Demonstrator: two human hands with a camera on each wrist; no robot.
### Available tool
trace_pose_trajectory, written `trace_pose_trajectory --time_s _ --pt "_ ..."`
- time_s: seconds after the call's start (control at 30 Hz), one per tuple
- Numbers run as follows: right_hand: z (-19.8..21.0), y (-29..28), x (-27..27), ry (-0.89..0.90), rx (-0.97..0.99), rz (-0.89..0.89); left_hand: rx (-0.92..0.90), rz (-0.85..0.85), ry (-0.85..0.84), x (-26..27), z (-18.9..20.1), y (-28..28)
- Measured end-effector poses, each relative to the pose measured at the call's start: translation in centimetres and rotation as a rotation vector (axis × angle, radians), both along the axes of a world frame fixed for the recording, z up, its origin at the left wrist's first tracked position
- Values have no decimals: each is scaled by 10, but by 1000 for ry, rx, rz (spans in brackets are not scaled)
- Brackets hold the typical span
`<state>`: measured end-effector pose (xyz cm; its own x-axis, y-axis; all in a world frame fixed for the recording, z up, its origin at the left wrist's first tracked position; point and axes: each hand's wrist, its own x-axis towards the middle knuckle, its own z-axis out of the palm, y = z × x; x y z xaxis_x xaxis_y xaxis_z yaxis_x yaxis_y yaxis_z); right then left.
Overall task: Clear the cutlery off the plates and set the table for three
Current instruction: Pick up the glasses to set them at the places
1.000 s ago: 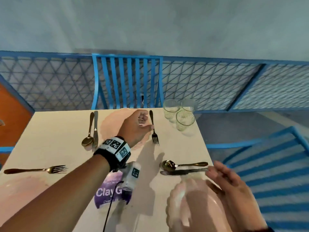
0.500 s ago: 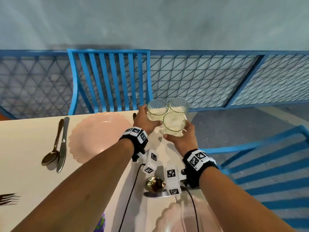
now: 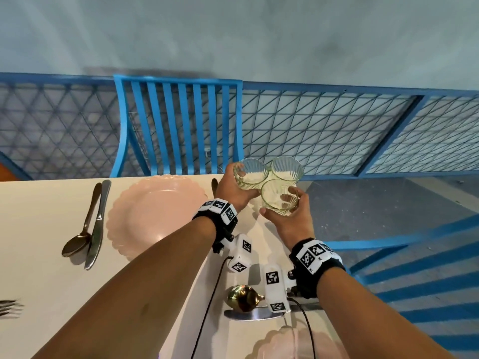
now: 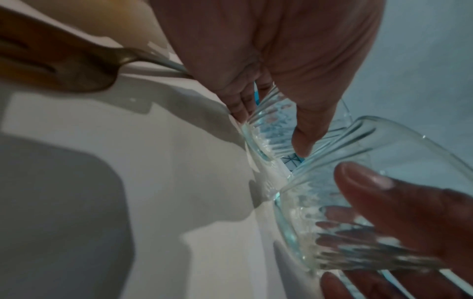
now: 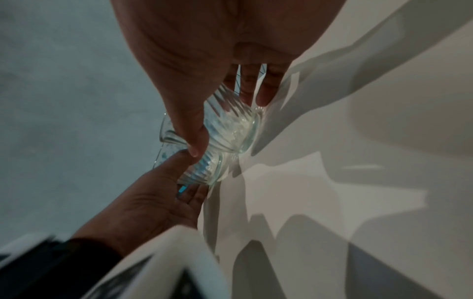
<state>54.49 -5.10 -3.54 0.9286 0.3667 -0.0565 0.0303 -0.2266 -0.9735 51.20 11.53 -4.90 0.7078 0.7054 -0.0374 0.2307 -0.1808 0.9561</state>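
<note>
Three ribbed clear glasses cluster at the table corner, left hand and right hand each grasping one.

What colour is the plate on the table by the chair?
Pale pink, with a scalloped rim. The plate shows best in the head view, between the spoon and the left hand.

Right hand gripping a ribbed glass, left hand holding another glass, pale table

The near plate and left fork are cut off by the picture's edges.
</note>
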Motion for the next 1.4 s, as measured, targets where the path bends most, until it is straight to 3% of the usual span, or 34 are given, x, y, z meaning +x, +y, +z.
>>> trace_pose_trajectory --time_s 0.17,0.33,0.47,0.63,0.87,1.2,1.4 --pt "18 -21 -17 -4 -22 6 -46 8 -109 -55 27 5" --pt "49 -38 -83 2 -7 67 6 114 -115 -181 58 8" --pt "53 -33 -160 149 12 148 47 226 -51 -298 47 -1" --pt "29 -11 -233 72 -59 223 -26 317 61 -372 25 -16" --pt "11 5 -260 33 -168 165 -62 393 74 -390 13 1" --pt "21 12 -266 9 -219 170 -62 362 82 -397 11 4" --pt "39 -5 -273 108 -168 242 -136 310 75 -405 40 -7"
